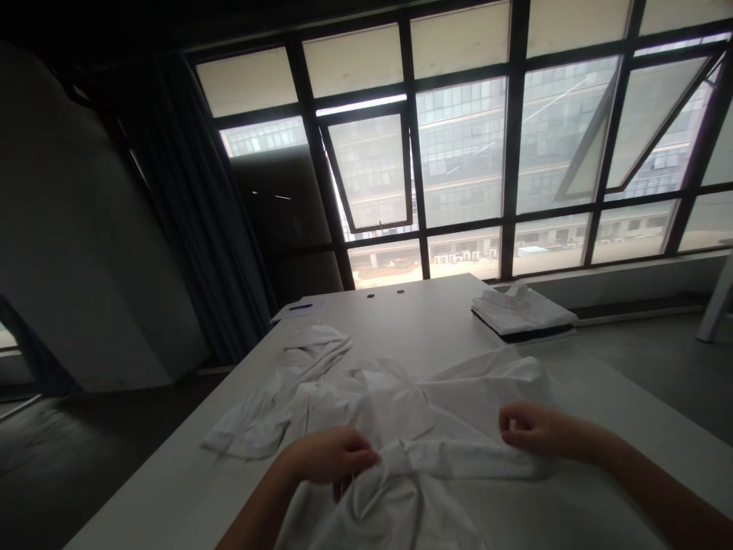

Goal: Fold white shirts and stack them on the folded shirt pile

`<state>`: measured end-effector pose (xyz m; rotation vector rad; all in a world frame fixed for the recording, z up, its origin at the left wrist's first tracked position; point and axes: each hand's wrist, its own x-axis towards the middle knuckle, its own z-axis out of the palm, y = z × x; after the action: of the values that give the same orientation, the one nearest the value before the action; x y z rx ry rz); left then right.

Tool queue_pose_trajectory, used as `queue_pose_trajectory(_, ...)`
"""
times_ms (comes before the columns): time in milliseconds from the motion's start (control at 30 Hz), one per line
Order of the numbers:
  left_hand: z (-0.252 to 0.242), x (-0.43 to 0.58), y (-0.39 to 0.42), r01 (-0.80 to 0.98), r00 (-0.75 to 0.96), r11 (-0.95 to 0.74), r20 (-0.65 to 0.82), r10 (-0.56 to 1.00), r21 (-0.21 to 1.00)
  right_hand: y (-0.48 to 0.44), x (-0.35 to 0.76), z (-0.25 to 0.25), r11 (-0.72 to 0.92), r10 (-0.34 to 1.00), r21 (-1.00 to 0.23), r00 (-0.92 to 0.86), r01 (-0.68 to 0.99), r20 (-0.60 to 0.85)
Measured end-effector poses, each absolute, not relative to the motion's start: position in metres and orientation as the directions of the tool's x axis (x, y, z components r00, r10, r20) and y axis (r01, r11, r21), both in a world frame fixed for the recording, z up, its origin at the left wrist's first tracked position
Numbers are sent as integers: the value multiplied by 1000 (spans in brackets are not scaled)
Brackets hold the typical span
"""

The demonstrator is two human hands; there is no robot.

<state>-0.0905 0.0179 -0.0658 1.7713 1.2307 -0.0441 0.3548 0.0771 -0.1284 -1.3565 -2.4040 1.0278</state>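
In the head view, a white garment [435, 458] lies rumpled across the near part of the bench [607, 389]. The left hand [335, 456] has its fingers closed on the garment's near-left portion, thumb and forefinger drawn together. The right hand [541, 431] is over the garment's right end, fingers curled toward the thumb; whether they grip any cloth, I cannot tell. Folded clothes [521, 309] are stacked at the bench's far right.

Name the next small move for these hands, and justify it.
Probably smooth the white garment outward with the right hand: its cloth lies rumpled on the table, and the left hand is at its opposite side.
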Motion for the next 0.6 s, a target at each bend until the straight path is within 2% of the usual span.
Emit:
queue_pose_trajectory(67, -70, -88, 23, 714, 462, -159, -288, 839, 682, 79, 353, -131, 307, 823, -676, -544, 670, -166)
queue_pose_trajectory(100, -73, -87, 26, 734, 420, -228, -164, 893, 640, 81, 353, -133, 309, 847, -674, -517, 671, -126)
queue_pose_trajectory(167, -83, -84, 30, 816, 355, -330, 38, 934, 474, 84, 353, -138, 322, 884, -646, -463, 692, -55)
queue_pose_trajectory(200, -89, -83, 31, 853, 354, -356, 78, 932, 381, 86, 354, -141, 322, 892, -622, -448, 713, -53)
queue_pose_trajectory(300, -108, -79, 31, 908, 377, -368, -3, 926, 200, 83, 361, -145, 312, 884, -531, -446, 788, -143)
queue_pose_trajectory(367, -113, -76, 27, 914, 381, -364, -71, 922, 180, 77, 367, -142, 317, 868, -497, -458, 808, -190)
queue_pose_trajectory(467, -108, -71, 14, 879, 437, -387, -141, 888, 279, 63, 369, -130, 247, 785, -558, -501, 792, -364)
queue_pose_trajectory(533, -101, -66, 4, 828, 518, -416, -229, 824, 375, 56, 367, -119, 110, 626, -668, -573, 736, -529)
queue_pose_trajectory(600, -94, -60, -2, 779, 603, -402, -401, 689, 481, 54, 365, -110, -45, 477, -781, -673, 623, -565)
